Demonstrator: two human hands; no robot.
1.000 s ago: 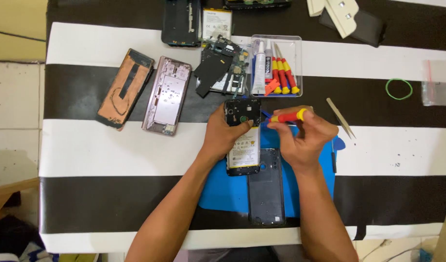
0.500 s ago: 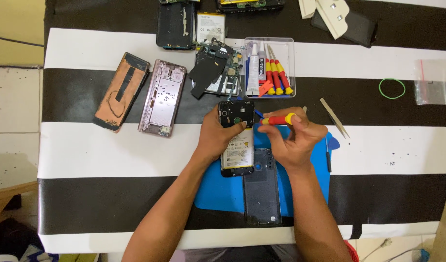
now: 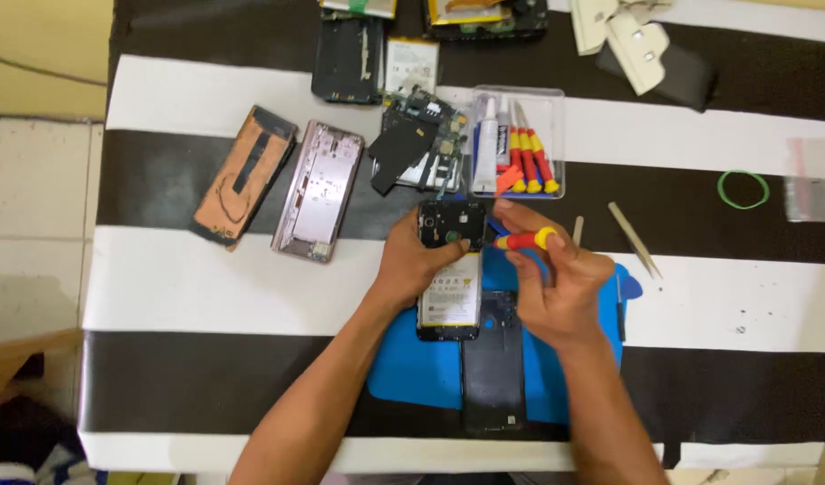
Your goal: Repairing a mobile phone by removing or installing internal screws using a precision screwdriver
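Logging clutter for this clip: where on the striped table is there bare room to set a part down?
Bare patches: the white stripe left of the left hand, below the pink metal phone frame; and the stripes right of the metal tweezers, under the green rubber band. Crowded: the top centre around the clear plastic tool tray, and the blue work mat beneath the right hand.

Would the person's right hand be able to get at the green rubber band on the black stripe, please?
Probably yes: the right hand holds a red-and-yellow screwdriver, but bare cloth lies between it and the green rubber band.
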